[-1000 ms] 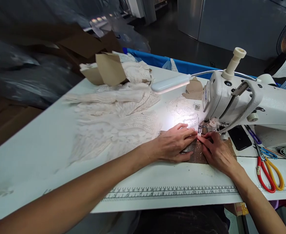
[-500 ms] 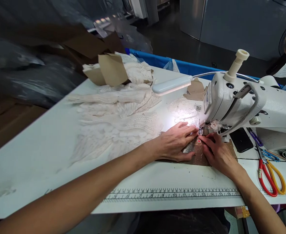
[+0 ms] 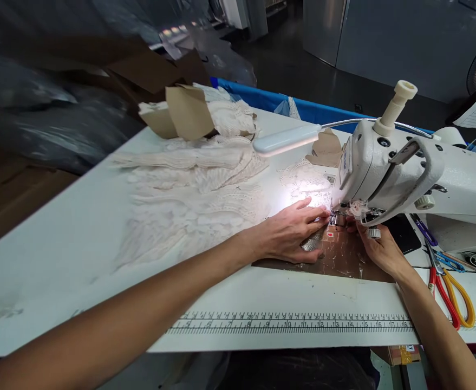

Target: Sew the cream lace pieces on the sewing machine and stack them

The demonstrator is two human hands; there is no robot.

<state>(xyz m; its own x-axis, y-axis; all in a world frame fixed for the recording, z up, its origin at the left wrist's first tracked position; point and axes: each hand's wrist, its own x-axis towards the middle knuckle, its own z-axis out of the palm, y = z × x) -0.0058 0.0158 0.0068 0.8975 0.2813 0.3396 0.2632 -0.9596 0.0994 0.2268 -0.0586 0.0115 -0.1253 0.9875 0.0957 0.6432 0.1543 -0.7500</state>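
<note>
My left hand (image 3: 297, 230) lies with its fingers stretched out and flat, the fingertips at the left side of the presser foot (image 3: 337, 218) on a white sewing machine (image 3: 388, 162). White lace fabric (image 3: 308, 184) spreads just beyond those fingertips under bright light. To the right of the presser foot is my right hand (image 3: 379, 250), its thumb and fingers drawn together; the machine's parts partly cover the fingertips, and what they hold cannot be made out. A brown plate (image 3: 343, 262) with a small red mark lies beneath both hands.
Piled white lace pieces (image 3: 197, 189) lie on the left of the table, a cardboard piece (image 3: 189, 112) behind them. A lamp (image 3: 288, 141) hangs over the middle. Scissors (image 3: 459, 295) and a black phone (image 3: 402, 234) are at right. A printed ruler (image 3: 286, 324) runs along the front edge.
My right hand has moved right and slightly away from me, from in front of the presser foot to its right side, uncovering more of the brown plate. My left hand has hardly moved.
</note>
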